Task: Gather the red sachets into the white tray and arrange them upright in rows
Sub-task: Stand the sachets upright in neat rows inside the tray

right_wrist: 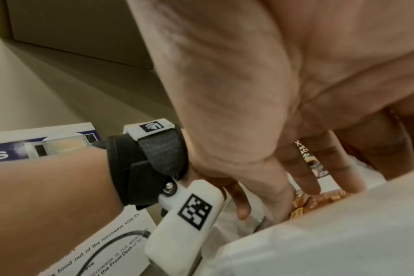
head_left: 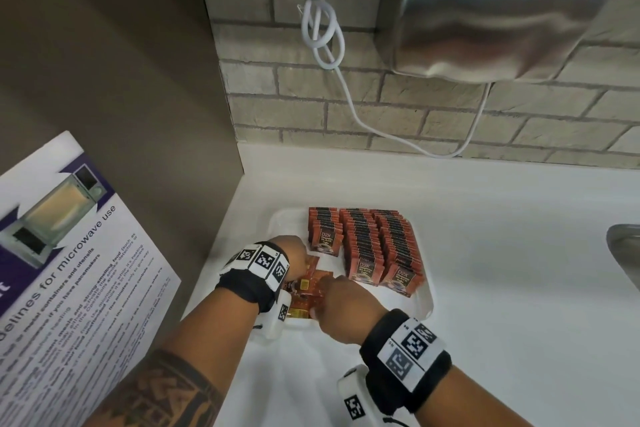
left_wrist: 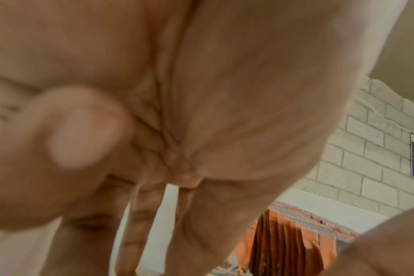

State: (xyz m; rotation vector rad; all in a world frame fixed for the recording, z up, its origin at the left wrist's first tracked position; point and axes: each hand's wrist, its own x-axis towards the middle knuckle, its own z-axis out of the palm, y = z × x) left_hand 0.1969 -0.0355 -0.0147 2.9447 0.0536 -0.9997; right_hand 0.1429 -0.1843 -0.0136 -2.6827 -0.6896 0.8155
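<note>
Sachets stand upright in three packed rows (head_left: 363,243) along the far and right parts of the white tray (head_left: 424,303), which sits on a white counter (head_left: 502,253) below a brick wall (head_left: 433,114). In the tray's near left corner lies a loose heap of red sachets (head_left: 310,291), flat and overlapping. Both hands are down in that heap: the left hand (head_left: 292,253) reaches in from the left, the right hand (head_left: 341,302) from the near side, the two just beside each other. The right wrist view shows straight fingers (right_wrist: 303,171) spread over the loose packets; the left hand's fingers seem to point down toward the tray, yet whether either hand actually grasps a sachet cannot be told. A microwave notice (head_left: 69,253) hangs at the left, and a steel hand dryer (head_left: 502,10) is mounted on the wall.
</note>
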